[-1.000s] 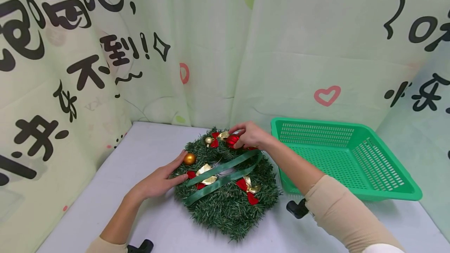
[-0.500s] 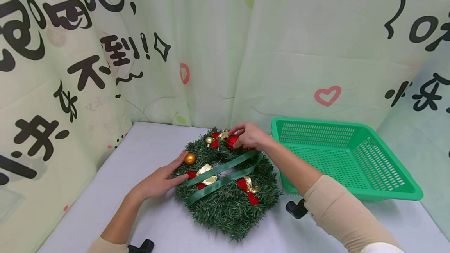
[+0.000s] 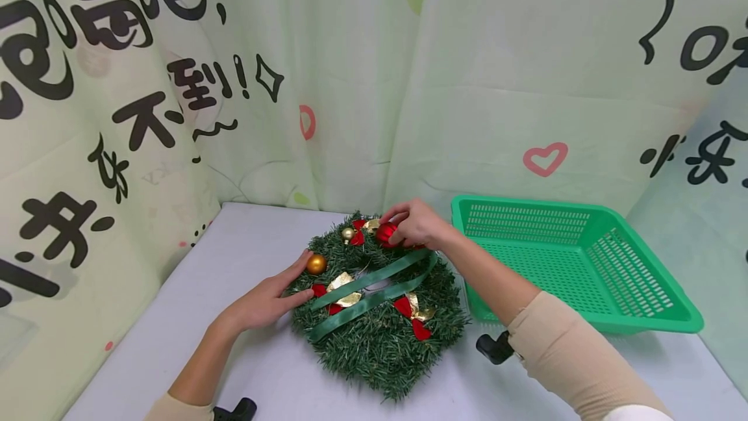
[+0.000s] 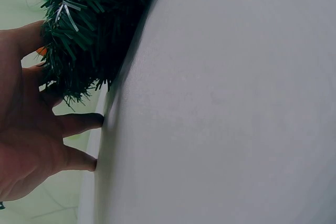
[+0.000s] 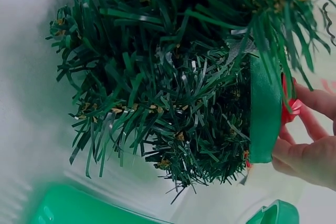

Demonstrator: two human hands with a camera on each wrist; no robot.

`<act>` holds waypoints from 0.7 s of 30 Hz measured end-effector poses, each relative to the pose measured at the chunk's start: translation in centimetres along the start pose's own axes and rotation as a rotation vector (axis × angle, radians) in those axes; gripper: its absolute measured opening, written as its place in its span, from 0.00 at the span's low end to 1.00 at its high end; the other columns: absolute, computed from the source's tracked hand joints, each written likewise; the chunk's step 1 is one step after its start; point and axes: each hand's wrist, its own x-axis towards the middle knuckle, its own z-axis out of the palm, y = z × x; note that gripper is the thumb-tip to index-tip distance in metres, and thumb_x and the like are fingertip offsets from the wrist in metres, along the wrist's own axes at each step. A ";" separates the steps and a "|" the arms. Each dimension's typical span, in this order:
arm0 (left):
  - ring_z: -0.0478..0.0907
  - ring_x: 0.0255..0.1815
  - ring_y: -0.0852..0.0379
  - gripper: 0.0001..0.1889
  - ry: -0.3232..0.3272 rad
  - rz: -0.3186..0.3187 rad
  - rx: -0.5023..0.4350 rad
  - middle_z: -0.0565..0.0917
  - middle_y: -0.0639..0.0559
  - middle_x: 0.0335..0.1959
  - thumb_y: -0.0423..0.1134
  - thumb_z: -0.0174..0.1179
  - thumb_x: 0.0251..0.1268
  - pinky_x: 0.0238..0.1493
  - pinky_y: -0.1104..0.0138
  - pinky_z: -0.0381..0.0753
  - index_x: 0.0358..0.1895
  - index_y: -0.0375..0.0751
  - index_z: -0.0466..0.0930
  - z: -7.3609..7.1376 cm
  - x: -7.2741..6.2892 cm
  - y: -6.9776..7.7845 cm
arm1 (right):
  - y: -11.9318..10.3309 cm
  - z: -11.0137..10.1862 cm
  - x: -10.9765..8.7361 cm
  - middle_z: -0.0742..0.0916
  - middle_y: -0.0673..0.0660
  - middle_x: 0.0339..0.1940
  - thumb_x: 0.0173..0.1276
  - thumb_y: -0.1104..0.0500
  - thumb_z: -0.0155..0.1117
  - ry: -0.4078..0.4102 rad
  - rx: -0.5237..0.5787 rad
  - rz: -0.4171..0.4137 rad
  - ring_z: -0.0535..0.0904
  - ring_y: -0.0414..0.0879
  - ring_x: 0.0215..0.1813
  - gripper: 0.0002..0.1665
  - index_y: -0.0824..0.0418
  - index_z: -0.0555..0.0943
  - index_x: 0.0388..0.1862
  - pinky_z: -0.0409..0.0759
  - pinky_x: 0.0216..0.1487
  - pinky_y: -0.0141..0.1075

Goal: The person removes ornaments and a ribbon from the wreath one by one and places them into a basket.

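A green wreath [image 3: 380, 349] lies on the table, with a green ribbon [image 3: 345, 318] across its middle. My right hand [image 3: 417, 226] pinches a red ball ornament [image 3: 386, 235] at the wreath's top; its fingers cover part of the ball. Against the wreath's left edge rests my left hand [image 3: 265, 301], fingers spread, beside a gold ball ornament [image 3: 316, 264]. Gold-and-red bows [image 3: 413, 314] and a small pale gold ball [image 3: 347, 234] also sit on the wreath. In the left wrist view, the left fingertips [image 4: 86, 121] reach down to the tabletop beside the greenery.
A green plastic basket [image 3: 575, 307] stands right of the wreath, close to the right forearm. The white table [image 3: 245, 239] ends at a printed curtain [image 3: 350, 83] behind and to the left.
Almost nothing differs. The right hand stays at the red ball ornament with only a slight shift, and the left hand keeps its place on the wreath.
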 end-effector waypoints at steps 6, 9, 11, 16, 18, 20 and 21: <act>0.47 0.86 0.37 0.42 0.001 0.006 -0.006 0.44 0.45 0.88 0.58 0.51 0.82 0.81 0.39 0.55 0.87 0.50 0.40 0.0 0.0 -0.1 | -0.2 -0.2 -0.3 0.84 0.68 0.64 0.60 0.77 0.71 -0.007 0.026 -0.008 0.86 0.54 0.48 0.30 0.65 0.83 0.63 0.88 0.47 0.44; 0.48 0.86 0.37 0.42 0.000 0.006 -0.007 0.44 0.45 0.88 0.58 0.51 0.82 0.81 0.39 0.55 0.87 0.50 0.40 0.0 0.0 -0.1 | -0.3 -0.3 -0.4 0.83 0.68 0.64 0.61 0.76 0.70 -0.012 0.041 -0.011 0.85 0.55 0.50 0.29 0.65 0.83 0.63 0.88 0.48 0.45; 0.48 0.85 0.36 0.42 -0.001 0.005 -0.007 0.44 0.45 0.88 0.58 0.51 0.82 0.81 0.39 0.55 0.87 0.50 0.40 0.0 0.0 -0.1 | -0.3 -0.4 -0.4 0.83 0.68 0.64 0.61 0.76 0.70 -0.013 0.052 -0.013 0.85 0.55 0.51 0.29 0.65 0.83 0.63 0.88 0.50 0.46; 0.48 0.85 0.36 0.42 0.000 0.003 0.001 0.44 0.45 0.87 0.59 0.51 0.81 0.81 0.39 0.55 0.87 0.50 0.41 0.0 0.0 -0.1 | -0.3 -0.6 -0.5 0.82 0.67 0.65 0.61 0.75 0.70 -0.017 0.077 -0.022 0.84 0.55 0.53 0.29 0.65 0.83 0.64 0.87 0.54 0.50; 0.49 0.85 0.36 0.42 0.000 0.003 0.003 0.44 0.45 0.88 0.59 0.51 0.81 0.81 0.38 0.55 0.87 0.50 0.41 0.0 0.0 -0.1 | -0.3 -0.7 -0.7 0.82 0.67 0.66 0.62 0.75 0.70 -0.018 0.076 -0.026 0.84 0.54 0.53 0.29 0.65 0.83 0.64 0.87 0.55 0.51; 0.48 0.85 0.36 0.43 -0.001 0.002 0.001 0.44 0.45 0.88 0.59 0.51 0.81 0.81 0.38 0.55 0.87 0.50 0.40 0.0 0.0 -0.1 | -0.4 -0.7 -0.9 0.82 0.66 0.67 0.62 0.75 0.70 -0.019 0.073 -0.028 0.85 0.54 0.53 0.30 0.64 0.83 0.65 0.86 0.57 0.53; 0.48 0.85 0.36 0.43 -0.001 0.002 0.000 0.44 0.45 0.88 0.59 0.51 0.82 0.81 0.38 0.55 0.87 0.50 0.40 0.0 0.0 -0.1 | -0.5 -0.8 -1.0 0.81 0.66 0.67 0.62 0.74 0.70 -0.019 0.072 -0.030 0.85 0.54 0.53 0.30 0.64 0.83 0.65 0.86 0.58 0.53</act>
